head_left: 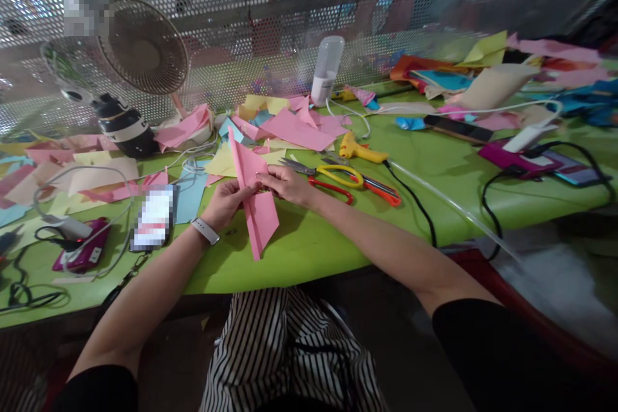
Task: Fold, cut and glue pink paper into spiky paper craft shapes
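A folded sheet of pink paper (263, 215) is held up over the front of the green table, with a long narrow fold along its left side. My left hand (226, 199) is closed on that folded edge, thumb across it. Pressed against the paper's middle from the right are the fingers of my right hand (284, 183), also closed. What lies between the right fingertips is partly hidden. Just right of that hand lie scissors (338, 175) with yellow and red handles, and an orange utility knife (383, 192).
Loose coloured paper (299, 129) is heaped along the back. A yellow glue gun (362, 149) with a black cord lies to the right. Phone (153, 217), purple power strips (512, 158), a fan (143, 48), a black bottle (123, 125) and trailing cables stand or lie around.
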Demonstrator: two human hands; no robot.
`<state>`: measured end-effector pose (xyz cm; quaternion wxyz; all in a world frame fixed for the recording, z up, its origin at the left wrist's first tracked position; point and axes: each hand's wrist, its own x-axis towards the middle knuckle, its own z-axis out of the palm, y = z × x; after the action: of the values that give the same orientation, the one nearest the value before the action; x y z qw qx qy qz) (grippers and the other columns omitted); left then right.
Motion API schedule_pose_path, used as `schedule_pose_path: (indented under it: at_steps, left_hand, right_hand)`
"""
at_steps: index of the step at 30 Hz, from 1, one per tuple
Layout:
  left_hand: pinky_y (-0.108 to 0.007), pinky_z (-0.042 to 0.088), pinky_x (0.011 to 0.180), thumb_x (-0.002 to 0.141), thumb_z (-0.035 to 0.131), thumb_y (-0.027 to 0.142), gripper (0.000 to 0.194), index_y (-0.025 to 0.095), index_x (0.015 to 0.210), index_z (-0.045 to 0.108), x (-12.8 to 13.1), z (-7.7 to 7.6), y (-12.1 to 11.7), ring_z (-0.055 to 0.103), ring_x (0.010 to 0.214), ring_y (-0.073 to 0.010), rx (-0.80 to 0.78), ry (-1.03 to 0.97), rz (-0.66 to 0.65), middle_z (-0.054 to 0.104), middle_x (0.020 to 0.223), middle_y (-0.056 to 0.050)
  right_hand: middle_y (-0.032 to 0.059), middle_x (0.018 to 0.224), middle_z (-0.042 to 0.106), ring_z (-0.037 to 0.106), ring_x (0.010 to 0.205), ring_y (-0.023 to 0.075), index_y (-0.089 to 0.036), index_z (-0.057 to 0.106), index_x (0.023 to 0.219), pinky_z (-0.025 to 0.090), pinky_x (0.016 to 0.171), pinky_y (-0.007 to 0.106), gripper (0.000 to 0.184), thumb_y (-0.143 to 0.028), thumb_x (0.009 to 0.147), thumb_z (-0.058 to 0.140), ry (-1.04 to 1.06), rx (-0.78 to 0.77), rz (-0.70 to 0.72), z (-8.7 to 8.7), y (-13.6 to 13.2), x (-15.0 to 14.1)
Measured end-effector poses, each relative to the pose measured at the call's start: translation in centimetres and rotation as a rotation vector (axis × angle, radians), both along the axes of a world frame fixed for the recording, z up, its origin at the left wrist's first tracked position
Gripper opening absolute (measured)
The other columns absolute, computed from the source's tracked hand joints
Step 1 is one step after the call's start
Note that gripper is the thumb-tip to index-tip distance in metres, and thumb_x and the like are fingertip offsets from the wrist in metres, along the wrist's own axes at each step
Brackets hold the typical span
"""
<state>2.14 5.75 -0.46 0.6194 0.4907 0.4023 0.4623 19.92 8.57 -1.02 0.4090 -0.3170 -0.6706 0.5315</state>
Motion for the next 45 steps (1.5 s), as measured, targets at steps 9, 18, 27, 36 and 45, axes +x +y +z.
schedule_pose_path:
  at_steps: [9, 18, 27, 36, 45]
  left_hand:
    - [-0.029, 0.055, 0.069, 0.055, 0.091, 0.032, 0.032, 0.013, 0.078, 0.079, 0.2, 0.5, -0.1, 0.070, 0.067, -0.0183, -0.081, 0.007, -0.010, 0.077, 0.075, -0.008]
    - [-0.027, 0.052, 0.059, 0.058, 0.084, 0.027, 0.021, 0.013, 0.071, 0.076, -0.3, 0.3, 0.3, 0.065, 0.059, -0.0152, -0.133, 0.030, 0.007, 0.073, 0.068, -0.007]
    - [-0.025, 0.045, 0.048, 0.058, 0.077, 0.029, 0.017, 0.016, 0.057, 0.065, -0.7, 0.2, 0.6, 0.053, 0.045, -0.0107, -0.201, -0.008, 0.050, 0.059, 0.051, 0.001]
    - [-0.025, 0.047, 0.050, 0.055, 0.080, 0.029, 0.019, 0.016, 0.057, 0.066, -0.4, 0.4, 0.4, 0.054, 0.046, -0.0106, -0.094, 0.051, 0.000, 0.063, 0.054, 0.000]
    - [-0.022, 0.046, 0.047, 0.059, 0.078, 0.031, 0.030, 0.017, 0.056, 0.052, -0.5, 0.6, 0.1, 0.047, 0.043, -0.0067, -0.158, -0.039, -0.015, 0.046, 0.051, 0.006]
  right_hand:
    - [-0.0084, 0.048, 0.036, 0.030, 0.045, 0.0070, -0.021, 0.045, 0.062, 0.022, 0.044, 0.024, 0.047, -0.059, 0.082, 0.065, -0.006, 0.037, -0.006, 0.4, -0.3, -0.2]
    - [-0.0100, 0.044, 0.038, 0.031, 0.041, 0.0059, -0.021, 0.045, 0.063, 0.031, 0.046, 0.023, 0.048, -0.060, 0.080, 0.068, 0.054, -0.030, 0.014, 0.5, -0.2, -0.2]
    - [-0.0083, 0.048, 0.040, 0.033, 0.042, 0.0067, -0.021, 0.047, 0.063, 0.022, 0.040, 0.022, 0.046, -0.057, 0.081, 0.068, 0.049, -0.009, -0.047, 0.1, 0.2, 0.3]
    - [-0.0084, 0.046, 0.039, 0.034, 0.040, 0.0063, -0.020, 0.046, 0.061, 0.022, 0.039, 0.022, 0.047, -0.057, 0.079, 0.069, 0.073, -0.032, -0.044, 0.2, 0.2, 0.3]
    - [-0.0092, 0.045, 0.038, 0.032, 0.038, 0.0055, -0.020, 0.048, 0.063, 0.023, 0.037, 0.021, 0.051, -0.065, 0.073, 0.072, 0.069, -0.091, -0.129, 1.1, -0.2, 0.5]
